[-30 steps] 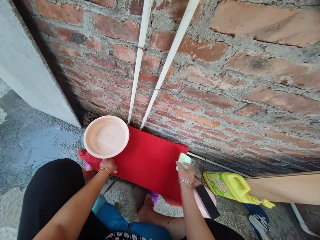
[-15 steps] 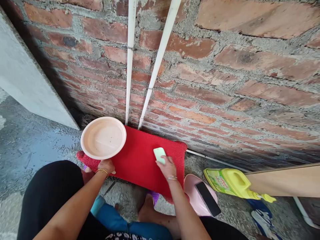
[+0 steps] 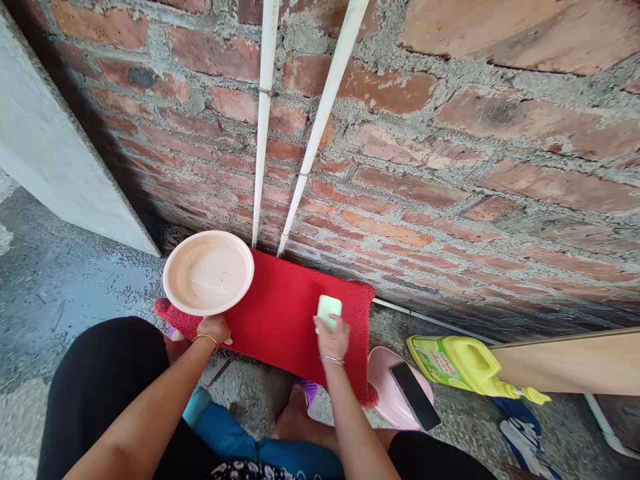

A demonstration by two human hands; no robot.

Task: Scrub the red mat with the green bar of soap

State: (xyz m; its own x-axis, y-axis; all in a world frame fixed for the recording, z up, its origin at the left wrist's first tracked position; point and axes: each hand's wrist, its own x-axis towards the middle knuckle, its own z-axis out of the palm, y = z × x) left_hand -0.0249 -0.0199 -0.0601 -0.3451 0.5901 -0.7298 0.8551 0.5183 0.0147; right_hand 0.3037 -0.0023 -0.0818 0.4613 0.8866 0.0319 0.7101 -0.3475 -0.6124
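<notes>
A red mat (image 3: 280, 313) with a shaggy border lies spread out in front of me on a support hidden beneath it. At its near left edge, my left hand (image 3: 214, 328) is closed round the mat's rim, just below a pale pink basin (image 3: 209, 273). The basin rests on the mat's left end, with small dark specks inside. On the right half of the mat, my right hand (image 3: 334, 337) grips a pale green bar (image 3: 330, 309) with rounded corners, apparently soap, against the surface. Its underside is hidden.
A brick wall (image 3: 400, 193) with two white pipes (image 3: 264, 127) rises behind the mat. To the right are a pink stool or lid (image 3: 383, 380) bearing a black phone (image 3: 415, 396), a yellow detergent jug (image 3: 465, 363) and a shoe (image 3: 525, 440). A grey slab (image 3: 60, 140) leans at left.
My right hand has shifted slightly right across the mat with the pale green bar. My left hand keeps its hold at the mat's edge, and the basin stays in place.
</notes>
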